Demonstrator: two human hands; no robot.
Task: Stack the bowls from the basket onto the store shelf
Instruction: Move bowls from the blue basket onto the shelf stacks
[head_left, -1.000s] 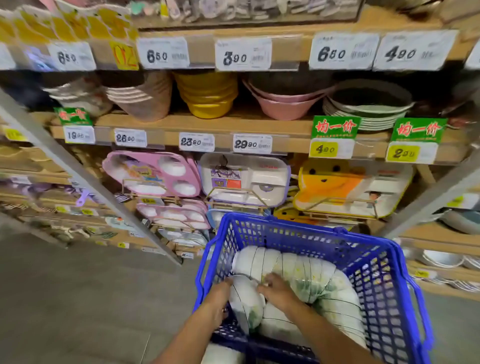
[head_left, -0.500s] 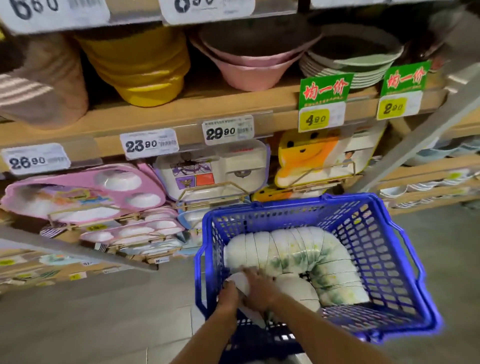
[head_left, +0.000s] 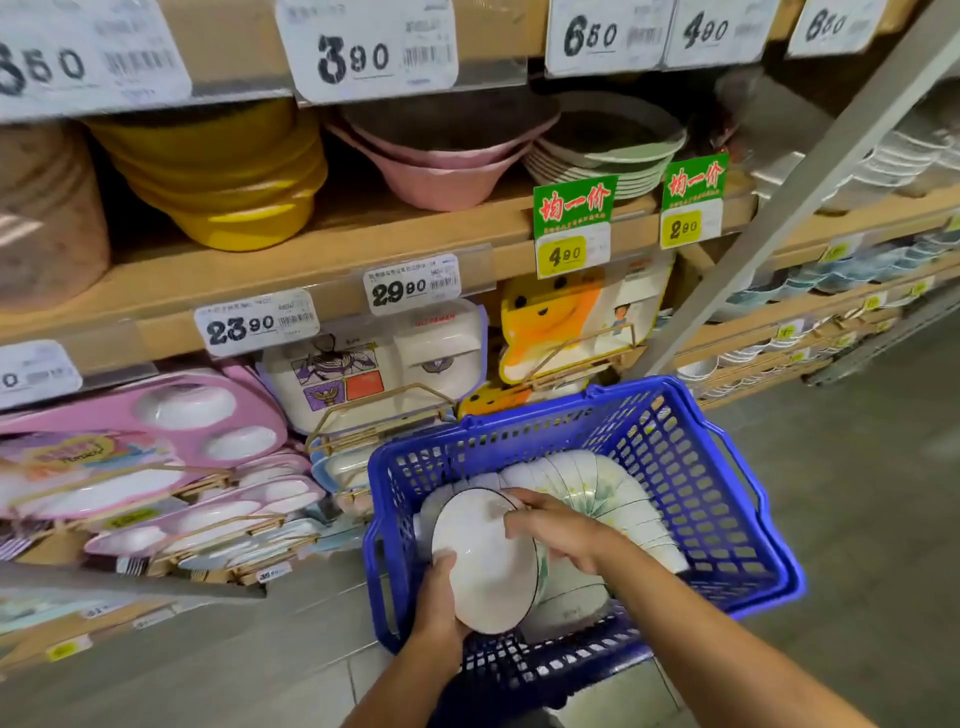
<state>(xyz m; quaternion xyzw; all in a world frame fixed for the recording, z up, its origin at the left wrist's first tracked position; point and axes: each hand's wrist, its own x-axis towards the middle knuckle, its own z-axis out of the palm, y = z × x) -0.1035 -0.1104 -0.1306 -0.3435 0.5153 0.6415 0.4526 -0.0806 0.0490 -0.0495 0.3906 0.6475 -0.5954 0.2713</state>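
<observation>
Head view showed the left hand (head_left: 441, 608) at the lower left of the grip, its thumb curled over the near rim of a white bowl (head_left: 483, 556) and its fingers hidden behind it. The bowl stood on edge inside the basket, its mouth turned toward the camera and a little left. Its dark-lined rim read as an oval whose long axis ran from far to near. At the upper right of that rim the right hand (head_left: 561, 535) pinched it, fingers curled over the edge. More bowls nested behind the held one; whether the hands clasped those too could not be told. Right of the grip a row of bowls (head_left: 613, 493) lay on its side, arcing from just behind the right hand round to the right and back toward the person. The blue basket (head_left: 691, 467) walled all this in. The shelf (head_left: 322, 260) ran above and beyond the grip.
</observation>
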